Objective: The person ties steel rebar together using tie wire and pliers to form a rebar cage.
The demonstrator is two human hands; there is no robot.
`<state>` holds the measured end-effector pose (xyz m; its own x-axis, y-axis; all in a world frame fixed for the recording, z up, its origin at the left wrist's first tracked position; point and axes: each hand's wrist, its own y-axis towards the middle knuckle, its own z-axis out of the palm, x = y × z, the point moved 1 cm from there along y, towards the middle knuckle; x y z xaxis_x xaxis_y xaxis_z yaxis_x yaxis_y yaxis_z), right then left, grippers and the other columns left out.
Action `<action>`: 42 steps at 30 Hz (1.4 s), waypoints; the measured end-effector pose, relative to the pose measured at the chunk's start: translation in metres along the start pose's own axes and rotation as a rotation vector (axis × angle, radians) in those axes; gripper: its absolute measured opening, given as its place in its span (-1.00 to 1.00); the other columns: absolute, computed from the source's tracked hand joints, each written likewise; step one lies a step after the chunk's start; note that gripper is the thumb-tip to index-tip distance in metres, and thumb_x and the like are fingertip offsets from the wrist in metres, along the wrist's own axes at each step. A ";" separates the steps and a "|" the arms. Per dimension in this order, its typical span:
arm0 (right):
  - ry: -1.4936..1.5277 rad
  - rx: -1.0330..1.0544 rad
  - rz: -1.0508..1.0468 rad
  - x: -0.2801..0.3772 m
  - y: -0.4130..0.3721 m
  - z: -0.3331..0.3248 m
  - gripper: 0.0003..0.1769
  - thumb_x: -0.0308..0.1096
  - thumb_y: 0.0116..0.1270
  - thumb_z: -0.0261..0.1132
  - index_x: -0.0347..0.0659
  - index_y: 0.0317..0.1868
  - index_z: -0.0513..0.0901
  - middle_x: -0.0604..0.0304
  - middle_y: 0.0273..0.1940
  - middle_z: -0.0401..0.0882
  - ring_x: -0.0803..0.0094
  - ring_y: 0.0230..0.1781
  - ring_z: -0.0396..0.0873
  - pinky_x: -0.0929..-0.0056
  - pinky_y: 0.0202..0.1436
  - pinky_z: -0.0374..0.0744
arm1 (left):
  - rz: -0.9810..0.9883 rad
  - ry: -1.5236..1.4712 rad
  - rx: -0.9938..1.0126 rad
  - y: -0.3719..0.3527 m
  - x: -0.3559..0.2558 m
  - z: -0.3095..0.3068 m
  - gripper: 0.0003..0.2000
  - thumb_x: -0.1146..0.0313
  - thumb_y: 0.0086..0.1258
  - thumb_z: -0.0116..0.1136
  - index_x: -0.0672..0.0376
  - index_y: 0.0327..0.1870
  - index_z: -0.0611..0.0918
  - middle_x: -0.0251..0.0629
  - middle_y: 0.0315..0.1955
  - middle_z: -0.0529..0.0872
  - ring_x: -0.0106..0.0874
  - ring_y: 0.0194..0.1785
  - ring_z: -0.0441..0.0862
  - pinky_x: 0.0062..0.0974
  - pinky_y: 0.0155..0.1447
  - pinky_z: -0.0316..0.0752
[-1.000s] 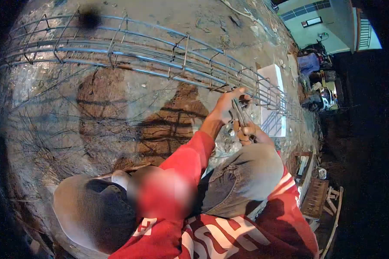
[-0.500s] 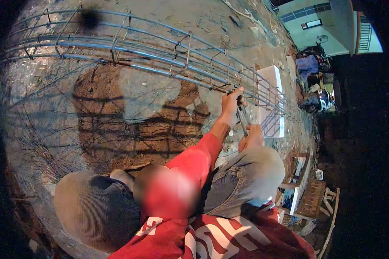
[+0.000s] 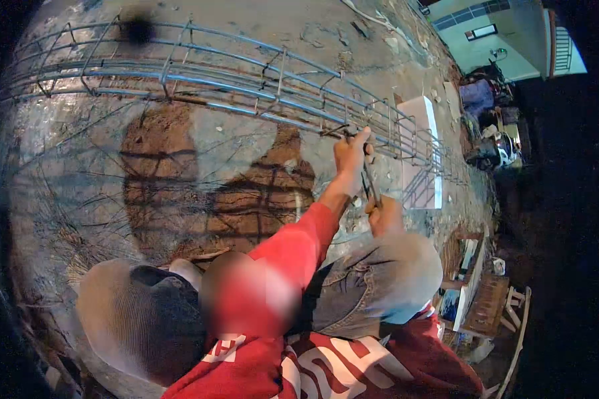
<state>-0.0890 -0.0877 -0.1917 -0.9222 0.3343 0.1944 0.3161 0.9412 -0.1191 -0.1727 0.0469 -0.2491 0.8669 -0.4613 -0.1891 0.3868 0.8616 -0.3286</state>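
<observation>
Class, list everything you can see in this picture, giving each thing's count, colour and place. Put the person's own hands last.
long steel rebar cage: one, grey-blue, lying across the top of the ground
rough concrete ground: grey with brown patches, fills the view
white rectangular block: one, at the cage's right end
parked motorbike: one, dark, right edge
pale green building wall: one, top right
wooden pieces: several, brown, lower right
dark metal hand tool: one, between the hands
left hand: red sleeve, touching a cage bar
right hand: gripping the tool's handles, above a denim knee
</observation>
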 end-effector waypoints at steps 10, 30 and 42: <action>0.881 0.288 -0.042 -0.026 0.021 0.061 -0.96 -0.52 0.24 0.06 -0.26 -0.29 0.41 0.05 -0.40 0.53 0.32 -0.50 0.54 0.37 -0.43 0.54 | -0.268 0.155 0.454 0.018 -0.017 -0.032 -0.70 0.13 0.38 0.26 0.22 -0.16 0.67 -0.32 -0.45 0.69 -0.50 -0.50 0.62 -0.50 -0.34 0.56; 0.051 0.020 0.213 -0.014 0.010 0.035 -0.65 -0.25 0.12 0.42 -0.32 -0.20 0.57 0.10 -0.43 0.60 0.31 -0.45 0.58 0.27 -0.39 0.52 | -0.113 0.153 0.122 0.025 0.020 -0.017 -0.71 0.15 0.39 0.20 0.22 -0.36 0.71 -0.41 -0.59 0.58 -0.51 -0.51 0.49 -0.47 -0.40 0.36; -0.106 -0.134 0.147 -0.007 0.012 0.063 -0.67 -0.26 0.09 0.49 -0.34 -0.31 0.60 0.11 -0.57 0.57 0.22 -0.52 0.60 0.17 -0.39 0.56 | 0.093 0.901 -0.346 0.020 0.006 -0.024 -0.63 0.16 0.28 0.26 0.38 -0.18 0.60 0.04 -0.37 0.70 -0.14 -0.34 0.68 -0.23 -0.20 0.58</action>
<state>-0.0930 -0.0813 -0.2563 -0.8802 0.4678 0.0800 0.4688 0.8833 -0.0067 -0.1676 0.0564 -0.2793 0.2672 -0.5074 -0.8193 0.0900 0.8596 -0.5030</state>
